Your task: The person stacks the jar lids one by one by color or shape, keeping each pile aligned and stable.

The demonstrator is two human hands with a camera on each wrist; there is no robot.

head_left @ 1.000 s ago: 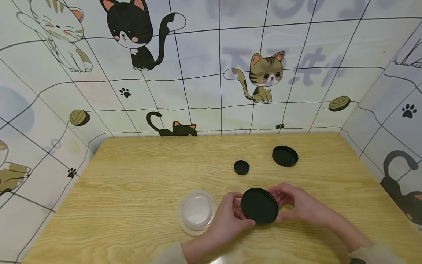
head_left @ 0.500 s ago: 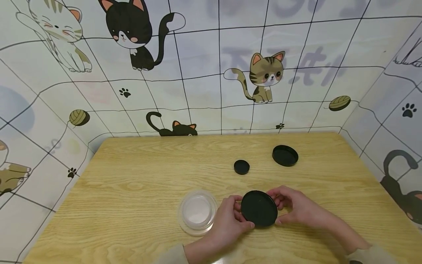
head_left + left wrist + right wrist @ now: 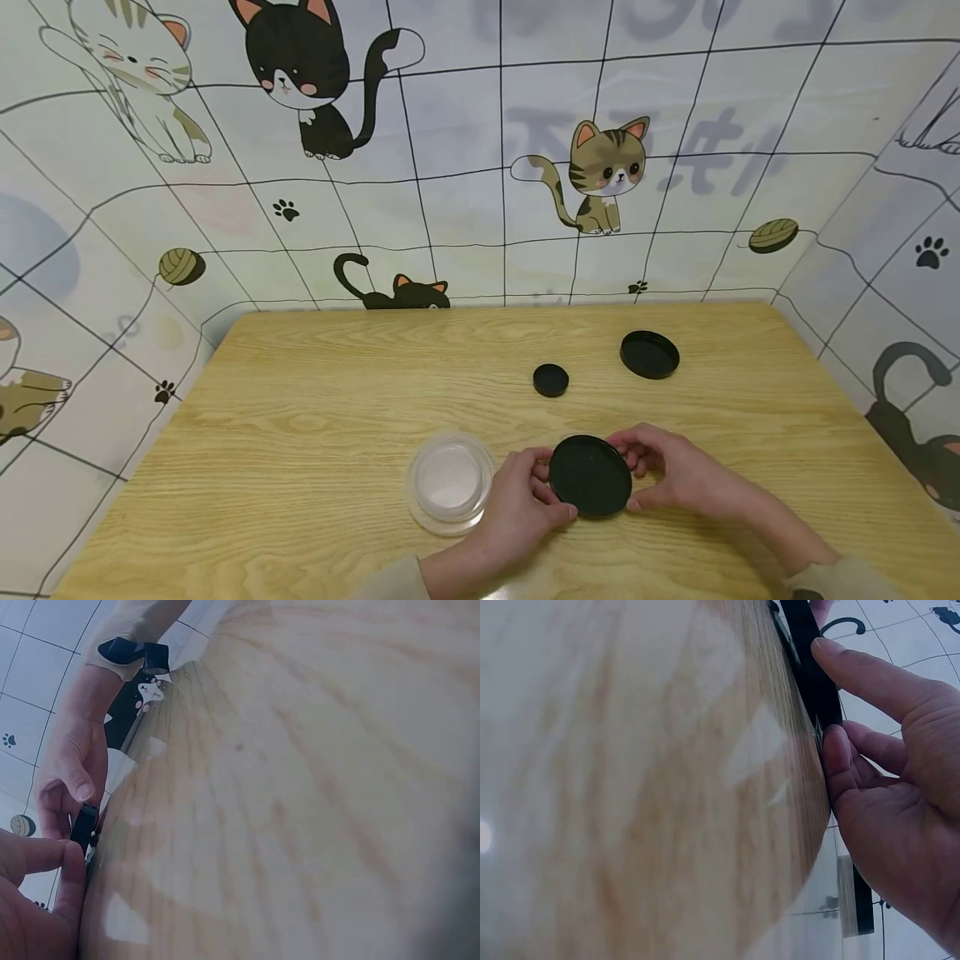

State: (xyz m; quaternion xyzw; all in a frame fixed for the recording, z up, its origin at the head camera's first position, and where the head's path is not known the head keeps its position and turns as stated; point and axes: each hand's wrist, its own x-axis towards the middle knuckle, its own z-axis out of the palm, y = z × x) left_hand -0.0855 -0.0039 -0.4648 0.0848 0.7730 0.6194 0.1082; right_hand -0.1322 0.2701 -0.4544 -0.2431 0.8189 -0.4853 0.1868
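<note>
A round black lid-like disc [image 3: 590, 477] with a raised rim is held between both hands near the front of the table. My left hand [image 3: 521, 500] pinches its left edge, thumb at the near side and fingers behind. On the opposite edge, my right hand [image 3: 675, 471] grips with thumb and fingers. In the left wrist view the disc [image 3: 84, 825] appears edge-on, low over the tabletop. The right wrist view shows thumb and fingertips of the right hand [image 3: 907, 780] on the dark rim. Just left of my left hand lies a clear round plastic piece [image 3: 448, 479], partly behind that hand.
A small black round cap [image 3: 551, 380] lies farther back on the wooden table [image 3: 315, 417]. Behind it to the right is a larger shallow black lid [image 3: 649, 355]. A cat-patterned cloth [image 3: 465, 208] surrounds the table's back and sides.
Both hands have brought the black disc slightly down, toward the person, mostly during the first half second. The other pieces on the table stay put.
</note>
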